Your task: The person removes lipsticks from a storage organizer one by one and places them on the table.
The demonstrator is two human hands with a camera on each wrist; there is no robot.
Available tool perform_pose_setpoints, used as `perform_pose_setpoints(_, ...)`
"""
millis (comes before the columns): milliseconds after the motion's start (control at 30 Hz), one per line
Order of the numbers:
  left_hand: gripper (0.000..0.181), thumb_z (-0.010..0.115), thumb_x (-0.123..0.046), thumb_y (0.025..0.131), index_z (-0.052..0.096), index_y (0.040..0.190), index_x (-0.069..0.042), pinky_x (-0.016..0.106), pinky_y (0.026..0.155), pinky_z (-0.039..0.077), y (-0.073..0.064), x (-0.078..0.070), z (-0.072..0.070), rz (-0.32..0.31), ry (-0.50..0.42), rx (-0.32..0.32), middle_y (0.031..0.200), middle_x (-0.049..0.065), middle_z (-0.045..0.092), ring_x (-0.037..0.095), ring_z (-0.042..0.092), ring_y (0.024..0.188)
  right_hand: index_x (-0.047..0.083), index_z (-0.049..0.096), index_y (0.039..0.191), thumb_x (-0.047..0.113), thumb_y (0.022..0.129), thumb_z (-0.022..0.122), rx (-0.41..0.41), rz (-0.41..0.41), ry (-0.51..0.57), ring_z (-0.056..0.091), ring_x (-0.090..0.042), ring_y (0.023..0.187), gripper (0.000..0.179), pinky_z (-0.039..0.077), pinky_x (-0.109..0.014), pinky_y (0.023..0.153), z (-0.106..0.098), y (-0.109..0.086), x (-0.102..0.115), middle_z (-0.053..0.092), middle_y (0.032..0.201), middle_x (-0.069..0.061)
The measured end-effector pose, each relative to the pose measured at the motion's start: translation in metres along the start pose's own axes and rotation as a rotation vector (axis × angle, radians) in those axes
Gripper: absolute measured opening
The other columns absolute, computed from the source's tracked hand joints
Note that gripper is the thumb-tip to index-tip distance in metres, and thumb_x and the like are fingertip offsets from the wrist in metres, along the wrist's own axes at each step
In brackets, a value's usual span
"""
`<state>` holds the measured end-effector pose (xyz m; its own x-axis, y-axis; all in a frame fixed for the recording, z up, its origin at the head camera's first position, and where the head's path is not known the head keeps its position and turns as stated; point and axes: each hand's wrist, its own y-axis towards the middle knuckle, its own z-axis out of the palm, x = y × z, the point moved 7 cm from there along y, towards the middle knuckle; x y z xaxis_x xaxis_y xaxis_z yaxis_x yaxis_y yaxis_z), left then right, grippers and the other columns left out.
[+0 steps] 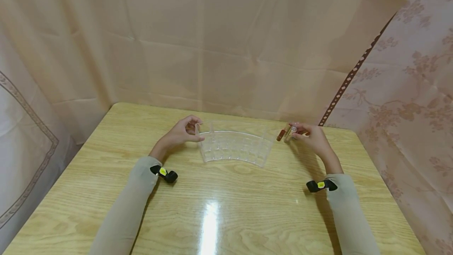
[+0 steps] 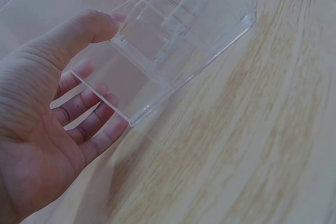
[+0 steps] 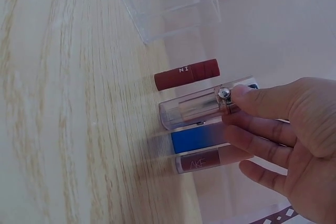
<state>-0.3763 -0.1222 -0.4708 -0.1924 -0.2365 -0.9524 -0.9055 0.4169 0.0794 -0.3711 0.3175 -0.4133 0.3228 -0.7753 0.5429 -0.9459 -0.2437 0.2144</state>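
Note:
A clear plastic organizer [image 1: 233,148] with a curved front and several small compartments is on the table. My left hand [image 1: 182,132] grips its left end, thumb on the upper edge and fingers spread behind the clear side wall [image 2: 118,72]. Right of the organizer, my right hand [image 1: 311,137] pinches a clear lipstick tube [image 3: 189,107] near its top, with the thumb at a round silver bead [image 3: 224,93]. Beside that tube stand a dark red lipstick [image 3: 186,74], a blue tube [image 3: 197,138] and a lip gloss tube with a dark red lower part [image 3: 198,161], close to my fingers.
The wood-grain table [image 1: 240,200] reaches back to a beige curtain [image 1: 226,50]. A flowered cloth [image 1: 417,89] hangs along the right, and a pale cloth [image 1: 24,137] on the left. Light glares off the table's front middle.

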Motion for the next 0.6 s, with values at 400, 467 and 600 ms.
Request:
perform_pose_setpoints(400, 0.058, 0.081, 0.001, 0.084, 0.050, 0.132, 0.007, 0.023, 0.079, 0.049, -0.0017, 0.0012, 0.0030, 0.005, -0.025, 0.001, 0.105, 0.013, 0.055, 0.016, 0.054, 0.088, 0.008, 0.070, 0.129, 0.013, 0.095, 0.073, -0.046, -0.016, 0.001, 0.067, -0.017, 0.092, 0.034, 0.048, -0.037, 0.083, -0.0002, -0.0016, -0.0015, 0.076, 0.106, -0.016)
perform_pose_setpoints(467, 0.058, 0.081, 0.001, 0.083, 0.050, 0.132, 0.007, 0.023, 0.079, 0.049, -0.0024, 0.0010, 0.0034, 0.003, -0.031, 0.000, 0.105, 0.013, 0.055, 0.016, 0.054, 0.088, 0.008, 0.070, 0.129, 0.012, 0.095, 0.073, -0.052, -0.018, 0.012, 0.067, -0.018, 0.092, 0.035, 0.049, -0.038, 0.083, -0.0003, -0.0021, -0.0012, 0.076, 0.105, -0.016)
perform_pose_setpoints(600, 0.059, 0.081, 0.000, 0.083, 0.049, 0.132, 0.007, 0.023, 0.081, 0.049, -0.0040, -0.0006, 0.0040, 0.008, -0.011, -0.006, 0.106, 0.013, 0.055, 0.017, 0.055, 0.090, 0.009, 0.070, 0.129, 0.012, 0.094, 0.073, -0.065, -0.014, 0.015, 0.066, -0.021, 0.091, 0.035, 0.051, -0.031, 0.080, -0.0013, -0.0027, -0.0012, 0.076, 0.103, -0.016)
